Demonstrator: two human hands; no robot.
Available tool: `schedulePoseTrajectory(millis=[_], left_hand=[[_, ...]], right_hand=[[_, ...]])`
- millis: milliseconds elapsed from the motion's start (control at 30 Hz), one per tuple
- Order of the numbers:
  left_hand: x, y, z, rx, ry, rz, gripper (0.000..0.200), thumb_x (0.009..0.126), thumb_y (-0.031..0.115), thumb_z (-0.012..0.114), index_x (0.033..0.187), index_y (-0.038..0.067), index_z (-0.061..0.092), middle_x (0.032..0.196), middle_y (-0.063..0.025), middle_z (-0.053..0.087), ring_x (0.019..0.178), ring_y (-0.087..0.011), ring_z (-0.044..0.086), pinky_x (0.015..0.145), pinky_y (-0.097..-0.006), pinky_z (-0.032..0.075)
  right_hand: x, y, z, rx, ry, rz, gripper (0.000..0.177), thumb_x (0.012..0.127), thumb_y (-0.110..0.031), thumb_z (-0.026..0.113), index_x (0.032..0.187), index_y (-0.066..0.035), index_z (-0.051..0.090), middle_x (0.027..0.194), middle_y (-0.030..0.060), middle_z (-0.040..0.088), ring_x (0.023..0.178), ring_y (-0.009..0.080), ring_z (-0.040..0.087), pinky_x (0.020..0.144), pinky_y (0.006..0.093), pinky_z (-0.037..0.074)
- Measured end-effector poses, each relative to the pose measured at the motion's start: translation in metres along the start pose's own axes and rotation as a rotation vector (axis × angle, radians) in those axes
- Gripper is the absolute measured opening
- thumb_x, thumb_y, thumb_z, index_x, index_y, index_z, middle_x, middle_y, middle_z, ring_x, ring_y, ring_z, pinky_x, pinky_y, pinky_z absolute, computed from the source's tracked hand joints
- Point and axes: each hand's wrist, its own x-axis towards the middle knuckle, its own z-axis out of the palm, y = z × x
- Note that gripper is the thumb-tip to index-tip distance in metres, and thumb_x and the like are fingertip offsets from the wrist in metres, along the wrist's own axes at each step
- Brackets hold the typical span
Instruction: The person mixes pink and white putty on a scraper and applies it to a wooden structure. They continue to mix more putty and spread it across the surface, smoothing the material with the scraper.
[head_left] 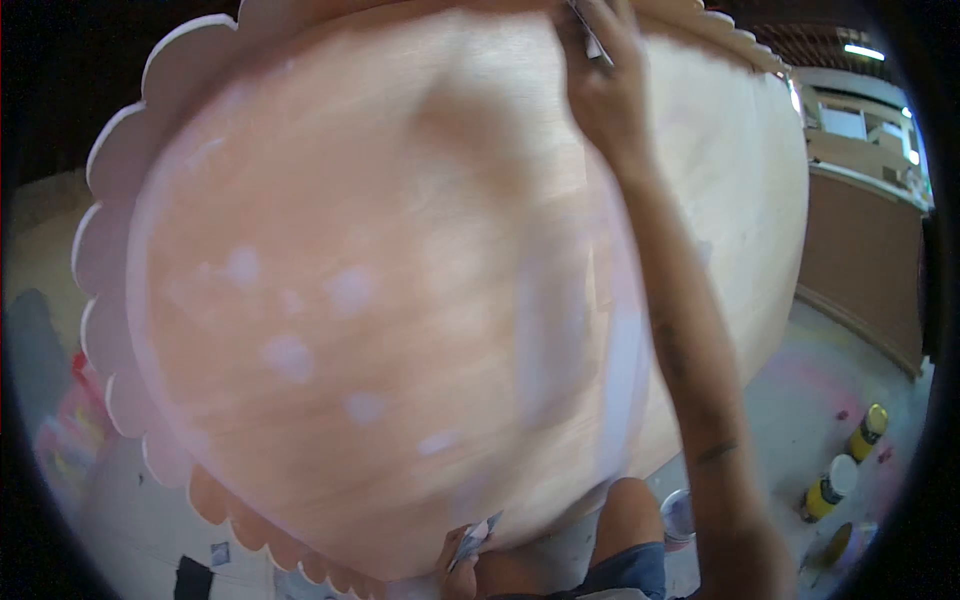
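Observation:
A large rounded panel (pixel 400 200), peach-coloured with pale filler patches and a pale seam strip, fills most of the view. My right hand (pixel 610 85) reaches up to its top edge, fingers closed around a putty knife (pixel 592 42) that shows as a thin dark and metallic edge. Low down, near the panel's bottom edge, my left hand (pixel 456 578) is closed on a flat scraper (pixel 474 540) smeared with whitish paste. The right fingertips are partly cut off by the top of the frame.
A scalloped border (pixel 105 230) runs round the panel's left side. On the floor to the right stand several yellow-labelled cans (pixel 828 490), and a tub (pixel 678 518) sits beside my knee. A brown counter (pixel 865 260) is farther right. A dark square (pixel 194 578) lies lower left.

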Motion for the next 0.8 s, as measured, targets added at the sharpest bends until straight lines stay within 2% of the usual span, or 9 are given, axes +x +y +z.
schedulePoseTrajectory(millis=[33, 100, 133, 167, 233, 267, 400, 800], left_hand=[[0.001, -0.001, 0.006, -0.048, -0.026, -0.021, 0.045, 0.091, 0.011, 0.048, 0.134, -0.004, 0.048, 0.127, -0.0129, 0.056, 0.121, -0.0235, 0.050, 0.099, -0.0346, 0.040], [0.005, -0.003, 0.021, -0.135, -0.079, -0.061, 0.045, 0.091, 0.012, 0.048, 0.133, -0.004, 0.049, 0.127, -0.0131, 0.057, 0.121, -0.0240, 0.051, 0.099, -0.0351, 0.041], [0.007, -0.004, 0.028, -0.178, -0.109, -0.083, 0.045, 0.092, 0.013, 0.048, 0.133, -0.004, 0.049, 0.127, -0.0132, 0.057, 0.121, -0.0242, 0.051, 0.099, -0.0354, 0.041], [0.008, -0.005, 0.036, -0.219, -0.134, -0.101, 0.045, 0.092, 0.013, 0.048, 0.133, -0.004, 0.049, 0.126, -0.0133, 0.057, 0.120, -0.0244, 0.051, 0.099, -0.0356, 0.041], [0.010, -0.006, 0.051, -0.283, -0.181, -0.138, 0.044, 0.092, 0.014, 0.048, 0.133, -0.003, 0.049, 0.126, -0.0135, 0.057, 0.120, -0.0249, 0.051, 0.099, -0.0361, 0.041], [0.010, -0.007, 0.057, -0.309, -0.200, -0.156, 0.044, 0.092, 0.014, 0.048, 0.133, -0.003, 0.049, 0.126, -0.0136, 0.057, 0.120, -0.0251, 0.051, 0.099, -0.0363, 0.042], [0.013, -0.007, 0.072, -0.384, -0.249, -0.199, 0.043, 0.093, 0.016, 0.048, 0.132, -0.003, 0.050, 0.126, -0.0141, 0.057, 0.120, -0.0260, 0.052, 0.099, -0.0373, 0.042], [0.012, -0.006, 0.067, -0.514, -0.282, -0.266, 0.041, 0.095, 0.022, 0.048, 0.130, -0.001, 0.052, 0.124, -0.0153, 0.058, 0.119, -0.0286, 0.053, 0.098, -0.0403, 0.044]], right_hand=[[0.025, -0.001, -0.029, -0.139, -0.208, -0.179, 0.044, 0.089, -0.010, 0.062, 0.133, -0.010, 0.056, 0.131, 0.0152, 0.051, 0.122, 0.0312, 0.044, 0.104, 0.0415, 0.037], [0.056, 0.005, -0.059, -0.262, -0.474, -0.322, 0.050, 0.078, -0.010, 0.072, 0.126, -0.022, 0.064, 0.133, 0.0092, 0.053, 0.122, 0.0295, 0.045, 0.103, 0.0433, 0.041], [0.078, 0.002, -0.067, -0.460, -0.636, -0.420, 0.053, 0.077, -0.013, 0.074, 0.127, -0.027, 0.063, 0.136, 0.0075, 0.051, 0.123, 0.0291, 0.045, 0.105, 0.0454, 0.042], [0.095, 0.006, -0.070, -0.603, -0.743, -0.508, 0.053, 0.077, -0.016, 0.074, 0.127, -0.027, 0.063, 0.137, 0.0067, 0.050, 0.124, 0.0284, 0.045, 0.106, 0.0455, 0.041], [0.122, -0.005, -0.068, -0.700, -0.871, -0.657, 0.050, 0.079, -0.017, 0.072, 0.127, -0.026, 0.063, 0.139, 0.0061, 0.049, 0.125, 0.0274, 0.044, 0.107, 0.0432, 0.041], [0.131, -0.009, -0.065, -0.692, -0.957, -0.668, 0.047, 0.082, -0.014, 0.067, 0.128, -0.024, 0.062, 0.138, 0.0057, 0.049, 0.124, 0.0258, 0.044, 0.107, 0.0395, 0.041], [0.150, 0.000, -0.046, -0.728, -1.040, -0.824, 0.045, 0.083, -0.010, 0.064, 0.127, -0.020, 0.063, 0.135, 0.0053, 0.051, 0.117, 0.0256, 0.048, 0.106, 0.0360, 0.039], [0.161, -0.010, -0.030, -0.781, -1.157, -0.855, 0.046, 0.081, -0.008, 0.066, 0.125, -0.019, 0.064, 0.131, 0.0060, 0.054, 0.113, 0.0246, 0.051, 0.101, 0.0352, 0.043]])
